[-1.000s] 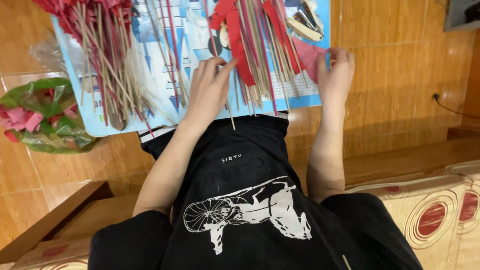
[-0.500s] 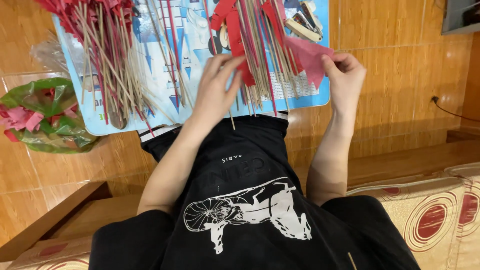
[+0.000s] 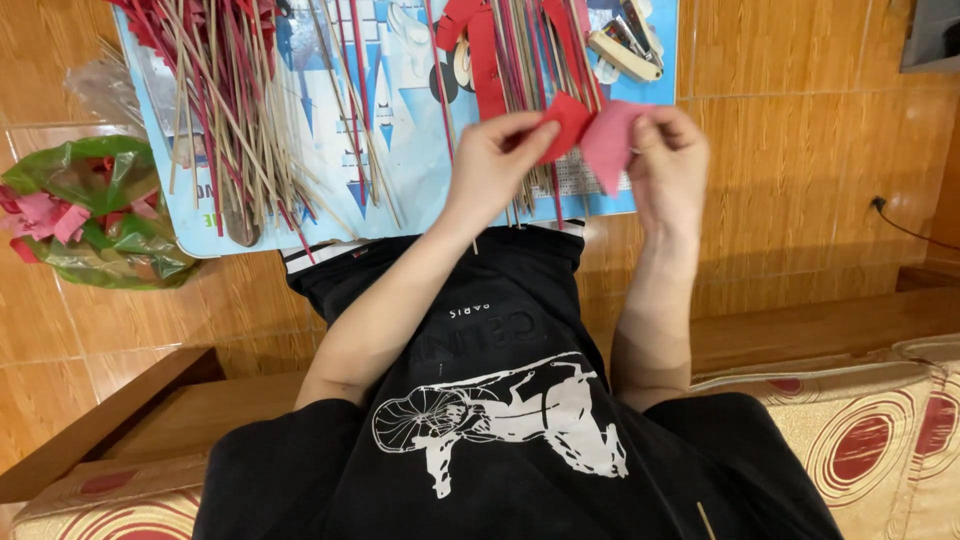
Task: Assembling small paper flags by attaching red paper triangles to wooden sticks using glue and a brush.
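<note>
Two hands meet at about twelve o'clock in the view, above a blue printed mat (image 3: 400,190) that lies on the tiled floor (image 3: 800,150). Between them is a piece of red paper (image 3: 590,135), folded or creased so that its left half looks darker red and its right half paler pink. The left hand (image 3: 495,160) is nearly closed, thumb and fingertips pinched on the darker left edge of the paper. The right hand (image 3: 670,165) is likewise curled in, its fingers pinching the paler right edge; both hands hold the paper up, clear of the mat.

Directly behind the paper, toward twelve o'clock, lies a bundle of thin bamboo sticks (image 3: 535,60) mixed with red paper strips (image 3: 480,50). A looser heap of sticks (image 3: 230,110), many tipped or wrapped in red, spreads across the mat at about ten o'clock. At one o'clock from the hands, pale-handled tools (image 3: 625,50) rest on the mat's corner. Out at nine o'clock, off the mat, sits a green plastic bag (image 3: 100,215) holding pink and red paper scraps (image 3: 40,215).
</note>
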